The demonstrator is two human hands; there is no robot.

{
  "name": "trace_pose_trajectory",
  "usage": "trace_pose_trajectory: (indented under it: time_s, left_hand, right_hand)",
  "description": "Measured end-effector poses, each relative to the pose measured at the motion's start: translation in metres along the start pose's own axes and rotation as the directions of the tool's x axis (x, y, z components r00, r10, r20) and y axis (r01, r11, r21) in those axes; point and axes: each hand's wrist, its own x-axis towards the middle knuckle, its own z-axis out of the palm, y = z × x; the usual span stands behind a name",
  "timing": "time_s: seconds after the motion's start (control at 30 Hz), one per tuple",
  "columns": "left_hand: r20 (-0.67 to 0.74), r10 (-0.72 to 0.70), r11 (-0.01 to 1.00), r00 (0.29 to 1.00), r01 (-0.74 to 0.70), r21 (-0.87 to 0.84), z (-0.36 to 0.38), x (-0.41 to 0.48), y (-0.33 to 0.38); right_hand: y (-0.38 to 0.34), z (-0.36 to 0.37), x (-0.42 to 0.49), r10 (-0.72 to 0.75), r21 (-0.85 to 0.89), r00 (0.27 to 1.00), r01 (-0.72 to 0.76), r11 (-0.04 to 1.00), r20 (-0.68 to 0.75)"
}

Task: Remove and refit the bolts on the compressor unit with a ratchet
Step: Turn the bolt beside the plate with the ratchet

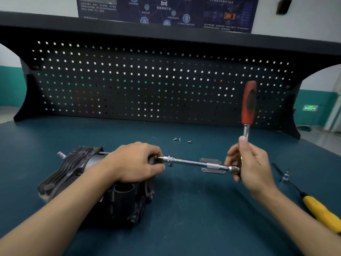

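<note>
1. I am watching the compressor (pixel 88 174) lying on its side on the desk (pixel 184 228), left of the middle and toward the front edge, with its finned body angling away toward the back left.
2. The left hand (pixel 136 161) is resting over the compressor's right end with its fingers curled. I am seeing its fingertips pinching the tip of the bar (pixel 193 162), right where the bar is meeting the unit.
3. The bar is running roughly level from that end out to the right and into the head of the ratchet (pixel 248 102).
4. The right hand (pixel 249 163) is gripping the ratchet at its head, fingers wrapping round it and the thumb lying up along the steel shank. The red handle is standing up above the hand, in front of the pegboard (pixel 147 80).
5. A flat metal plate (pixel 212 166) is lying on the desk under the bar, just left of the right hand.
6. Three loose bolts (pixel 179 139) are sitting close together toward the back edge, near the middle, well apart from the compressor.
7. A yellow-handled screwdriver (pixel 321 211) is lying near the right edge with its blade pointing toward the back left, and a small socket (pixel 285 176) is standing just beside that blade.
</note>
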Motion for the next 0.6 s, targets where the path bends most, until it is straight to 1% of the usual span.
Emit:
trace_pose_trajectory:
  time_s: [0.07,0.13,0.17,0.23,0.3,0.37,0.5,0.53,0.6]
  left_hand:
    - [0.019,0.014,1.0,1.0,-0.015,0.016,0.001,0.002,0.003]
    - [0.027,0.029,1.0,0.999,-0.029,-0.003,0.001,0.003,0.005]
    - [0.025,0.038,0.999,0.999,-0.038,-0.01,0.001,0.003,0.005]
    - [0.02,0.063,0.998,0.998,-0.063,-0.021,0.001,0.002,0.005]
    - [0.009,0.082,0.996,0.997,-0.082,-0.027,0.002,0.002,0.005]
    - [0.007,0.095,0.995,0.995,-0.094,-0.021,0.002,0.003,0.004]
    - [0.006,0.094,0.995,0.996,-0.094,-0.023,0.004,0.004,0.002]
    - [0.005,0.092,0.996,0.996,-0.092,-0.023,0.004,0.004,0.002]
    - [0.006,0.087,0.996,0.996,-0.086,-0.021,0.004,0.005,0.002]
  right_hand:
    - [-0.003,0.002,0.005,0.094,-0.002,0.995,-0.094,0.996,-0.023]
    - [-0.004,0.001,0.012,0.244,-0.086,0.968,-0.249,0.965,-0.067]
    - [-0.004,-0.001,0.014,0.34,-0.112,0.938,-0.346,0.932,-0.07]
    - [-0.003,-0.003,0.017,0.528,-0.117,0.849,-0.528,0.841,-0.032]
    - [-0.001,-0.004,0.017,0.635,-0.106,0.772,-0.631,0.769,0.017]
    - [-0.001,-0.004,0.019,0.684,-0.106,0.729,-0.678,0.727,0.031]
    - [-0.007,-0.005,0.022,0.724,-0.094,0.687,-0.718,0.69,0.06]
    - [-0.007,-0.004,0.021,0.721,-0.112,0.689,-0.713,0.692,0.067]
    - [-0.003,-0.001,0.018,0.674,-0.179,0.737,-0.657,0.732,0.051]
